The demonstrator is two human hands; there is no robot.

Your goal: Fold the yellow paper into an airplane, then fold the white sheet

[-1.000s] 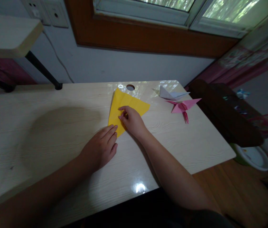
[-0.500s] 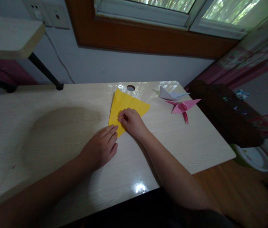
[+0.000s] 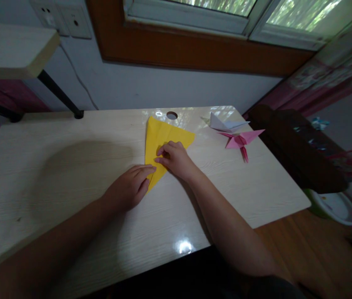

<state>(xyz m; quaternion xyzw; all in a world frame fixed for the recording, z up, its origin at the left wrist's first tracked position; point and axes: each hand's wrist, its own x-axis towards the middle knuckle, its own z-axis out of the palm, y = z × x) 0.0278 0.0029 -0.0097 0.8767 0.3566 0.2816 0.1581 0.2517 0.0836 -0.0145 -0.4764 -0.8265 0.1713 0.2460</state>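
Yellow paper triangle (image 3: 163, 137), one, under two hands; two folded figures (image 3: 236, 133) nearby.

Lower tip of the yellow paper (image 3: 163, 135) hidden under the left hand (image 3: 129, 189). Middle part of the paper covered by the right hand (image 3: 176, 160), with its fingertips (image 3: 160, 154) curled, so cannot tell if any paper is pinched there. Both arms cut off at the bottom edge. Bench (image 3: 70, 166) cut off on the left side. Shelf (image 3: 7, 50) cut off at the left edge too. Window (image 3: 225, 12) cut off at the top. White paper shape (image 3: 225, 123) partly hidden behind the pink paper shape (image 3: 241, 140); folds too small to tell. Things on the dark chair (image 3: 294, 149) blurry. White bowl (image 3: 334, 205) partly hidden.
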